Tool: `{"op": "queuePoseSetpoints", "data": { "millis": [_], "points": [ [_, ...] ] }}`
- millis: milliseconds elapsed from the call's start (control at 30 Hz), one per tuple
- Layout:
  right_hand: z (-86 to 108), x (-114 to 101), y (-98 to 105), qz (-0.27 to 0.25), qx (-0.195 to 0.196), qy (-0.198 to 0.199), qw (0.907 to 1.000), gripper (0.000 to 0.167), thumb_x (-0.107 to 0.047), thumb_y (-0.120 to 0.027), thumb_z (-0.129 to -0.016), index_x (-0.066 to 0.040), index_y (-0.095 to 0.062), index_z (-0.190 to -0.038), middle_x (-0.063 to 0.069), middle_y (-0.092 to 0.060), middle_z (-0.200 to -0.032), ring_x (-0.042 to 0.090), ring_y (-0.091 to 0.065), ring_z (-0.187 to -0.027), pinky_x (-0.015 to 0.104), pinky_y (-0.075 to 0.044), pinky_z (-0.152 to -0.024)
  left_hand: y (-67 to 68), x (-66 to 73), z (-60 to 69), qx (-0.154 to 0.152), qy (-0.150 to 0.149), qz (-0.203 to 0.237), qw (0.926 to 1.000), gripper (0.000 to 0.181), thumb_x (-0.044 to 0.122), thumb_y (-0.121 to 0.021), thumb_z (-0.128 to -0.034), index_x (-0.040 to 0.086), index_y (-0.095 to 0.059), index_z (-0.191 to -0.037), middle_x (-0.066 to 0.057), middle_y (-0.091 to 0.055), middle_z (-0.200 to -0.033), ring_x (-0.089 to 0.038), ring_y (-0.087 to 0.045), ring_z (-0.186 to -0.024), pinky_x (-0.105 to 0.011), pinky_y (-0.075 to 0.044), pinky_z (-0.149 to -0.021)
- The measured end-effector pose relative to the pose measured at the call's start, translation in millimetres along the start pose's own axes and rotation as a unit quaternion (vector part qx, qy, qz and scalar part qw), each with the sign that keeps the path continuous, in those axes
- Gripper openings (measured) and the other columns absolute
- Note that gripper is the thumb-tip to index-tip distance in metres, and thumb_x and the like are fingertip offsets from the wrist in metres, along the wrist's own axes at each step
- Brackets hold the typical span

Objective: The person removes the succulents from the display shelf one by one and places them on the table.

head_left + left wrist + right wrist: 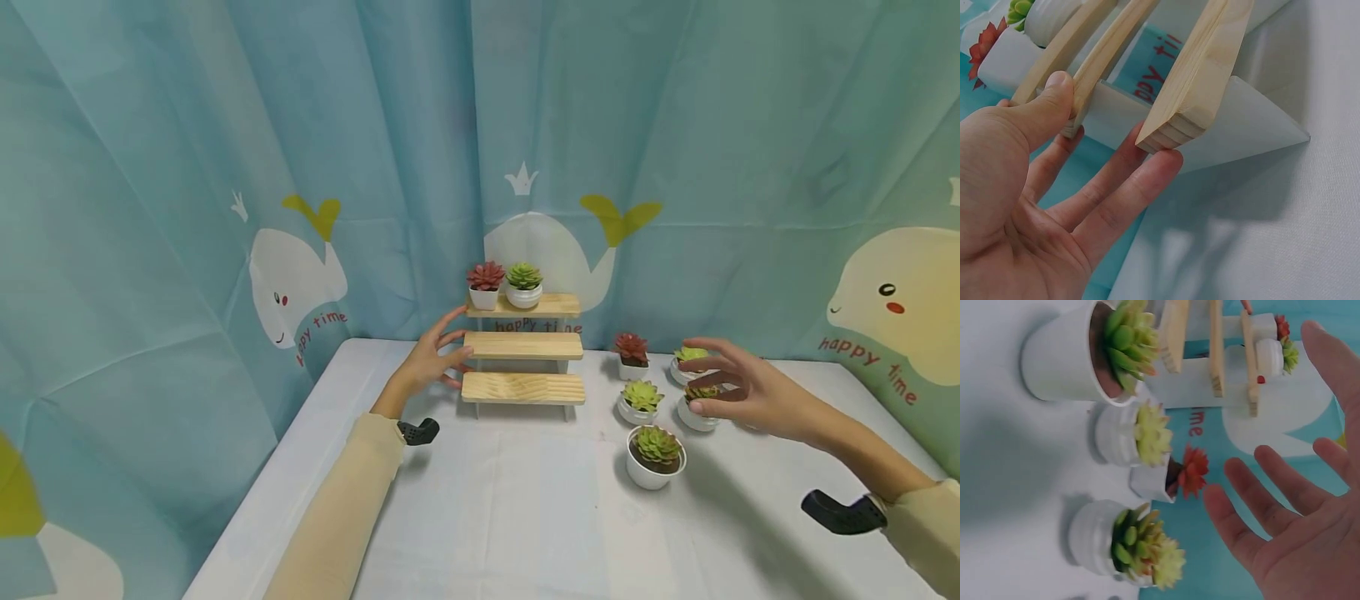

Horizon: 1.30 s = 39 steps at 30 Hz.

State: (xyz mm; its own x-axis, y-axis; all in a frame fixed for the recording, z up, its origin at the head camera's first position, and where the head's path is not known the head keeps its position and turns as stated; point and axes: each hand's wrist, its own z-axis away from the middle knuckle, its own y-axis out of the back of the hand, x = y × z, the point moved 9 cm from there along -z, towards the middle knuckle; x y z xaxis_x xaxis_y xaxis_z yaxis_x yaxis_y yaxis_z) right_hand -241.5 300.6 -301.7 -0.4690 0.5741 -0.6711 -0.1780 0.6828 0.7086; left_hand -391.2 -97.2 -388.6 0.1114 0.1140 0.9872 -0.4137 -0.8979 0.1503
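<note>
A three-tier wooden display stand (522,387) has my left hand (429,363) at its left end. In the left wrist view, the thumb (1054,94) lies on the middle board's end and other fingertips touch the board ends. The top board bears a red succulent in a square white pot (484,297) and a green succulent in a round white pot (523,296). My right hand (765,396) hovers over the potted succulents on the right, fingers spread and holding nothing. Nearest it in the head view is a succulent pot (697,417), partly hidden by the fingers.
Right of the stand are a red succulent (632,354), a yellow-green one (640,402), another green one (688,358) behind the fingers, and a larger white pot (651,477) in front. A white cloth covers the table (540,517). Blue whale-print curtains (420,125) hang behind.
</note>
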Motion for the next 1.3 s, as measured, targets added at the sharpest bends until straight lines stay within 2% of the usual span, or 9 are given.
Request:
{"op": "queuePoseSetpoints", "data": {
  "millis": [367,600,733,800,900,967,1033,1200,1300],
  "points": [
    [-19.4,-9.1,20.2,0.027,0.070,0.011,0.9971,0.079,-0.007,-0.079,-0.091,-0.013,-0.036,-0.158,0.020,-0.051,-0.147,-0.004,-0.059,-0.113,0.014,-0.054,-0.084,1.0,-1.2,-1.2,0.004,0.006,-0.007,0.9999,0.078,0.018,-0.069,-0.1014,0.040,-0.026,-0.163,-0.020,-0.026,-0.166,-0.049,-0.062,-0.120,-0.058,-0.062,-0.071],
    [-30.7,-12.7,18.0,0.051,0.086,0.018,0.9949,0.081,-0.011,-0.081,-0.091,-0.013,-0.036,-0.158,0.021,-0.047,-0.152,0.040,-0.057,-0.123,0.005,-0.044,-0.091,1.1,-1.3,-1.3,0.002,0.002,-0.007,1.0000,0.079,0.016,-0.068,-0.1015,0.040,-0.025,-0.163,-0.021,-0.025,-0.166,-0.052,-0.060,-0.120,-0.061,-0.061,-0.071],
    [-37.0,-15.3,15.2,0.042,0.081,0.020,0.9957,0.080,-0.012,-0.079,-0.092,-0.013,-0.035,-0.159,0.021,-0.046,-0.152,0.045,-0.055,-0.126,0.006,-0.044,-0.093,0.4,-1.3,-1.9,0.001,0.000,-0.007,1.0000,0.079,0.017,-0.068,-0.1014,0.039,-0.025,-0.163,-0.022,-0.025,-0.166,-0.052,-0.061,-0.120,-0.061,-0.061,-0.071],
    [-40.5,-16.1,14.5,0.039,0.079,0.017,0.9960,0.080,-0.013,-0.079,-0.093,-0.014,-0.035,-0.159,0.020,-0.046,-0.152,0.044,-0.055,-0.127,0.009,-0.046,-0.094,-0.1,-1.3,-2.0,0.000,0.000,-0.007,1.0000,0.078,0.017,-0.068,-0.1014,0.040,-0.026,-0.163,-0.022,-0.026,-0.166,-0.051,-0.061,-0.120,-0.059,-0.062,-0.070],
    [-47.8,-17.4,13.2,0.034,0.075,0.012,0.9966,0.081,-0.016,-0.080,-0.093,-0.015,-0.034,-0.160,0.020,-0.046,-0.152,0.045,-0.054,-0.128,0.031,-0.054,-0.100,0.1,-0.7,-1.3,-0.001,-0.001,-0.005,1.0000,0.077,0.017,-0.068,-0.1015,0.040,-0.027,-0.163,-0.022,-0.027,-0.165,-0.050,-0.063,-0.118,-0.057,-0.063,-0.069],
    [-53.0,-18.0,12.4,0.029,0.074,0.006,0.9968,0.081,-0.016,-0.080,-0.093,-0.017,-0.033,-0.160,0.019,-0.046,-0.153,0.044,-0.054,-0.129,0.048,-0.052,-0.102,0.1,-0.4,-1.2,-0.003,-0.004,-0.004,1.0000,0.077,0.017,-0.068,-0.1017,0.040,-0.026,-0.163,-0.022,-0.027,-0.165,-0.050,-0.064,-0.116,-0.056,-0.063,-0.068],
    [-58.9,-19.0,11.4,0.025,0.076,0.000,0.9968,0.081,-0.016,-0.080,-0.092,-0.018,-0.034,-0.159,0.017,-0.047,-0.153,0.042,-0.055,-0.129,0.055,-0.050,-0.102,0.4,-1.0,-1.5,-0.003,-0.004,-0.002,1.0000,0.077,0.016,-0.068,-0.1018,0.040,-0.027,-0.163,-0.022,-0.026,-0.165,-0.049,-0.065,-0.114,-0.055,-0.063,-0.067],
    [-76.5,-22.8,6.1,0.011,0.070,-0.007,0.9975,0.082,-0.017,-0.081,-0.091,-0.018,-0.035,-0.159,0.018,-0.045,-0.154,0.041,-0.054,-0.131,0.055,-0.050,-0.103,0.6,-1.6,-1.8,0.001,-0.005,-0.002,1.0000,0.077,0.015,-0.068,-0.1016,0.041,-0.028,-0.162,-0.022,-0.027,-0.165,-0.048,-0.066,-0.113,-0.054,-0.063,-0.065],
    [-88.5,-26.2,0.8,0.000,0.055,-0.003,0.9985,0.083,-0.019,-0.080,-0.092,-0.015,-0.032,-0.160,0.021,-0.042,-0.155,0.044,-0.052,-0.132,0.062,-0.048,-0.103,0.3,-0.5,-1.2,0.003,-0.008,-0.003,1.0000,0.077,0.015,-0.068,-0.1016,0.040,-0.027,-0.163,-0.023,-0.027,-0.165,-0.050,-0.065,-0.114,-0.054,-0.063,-0.066]
  ]
}}
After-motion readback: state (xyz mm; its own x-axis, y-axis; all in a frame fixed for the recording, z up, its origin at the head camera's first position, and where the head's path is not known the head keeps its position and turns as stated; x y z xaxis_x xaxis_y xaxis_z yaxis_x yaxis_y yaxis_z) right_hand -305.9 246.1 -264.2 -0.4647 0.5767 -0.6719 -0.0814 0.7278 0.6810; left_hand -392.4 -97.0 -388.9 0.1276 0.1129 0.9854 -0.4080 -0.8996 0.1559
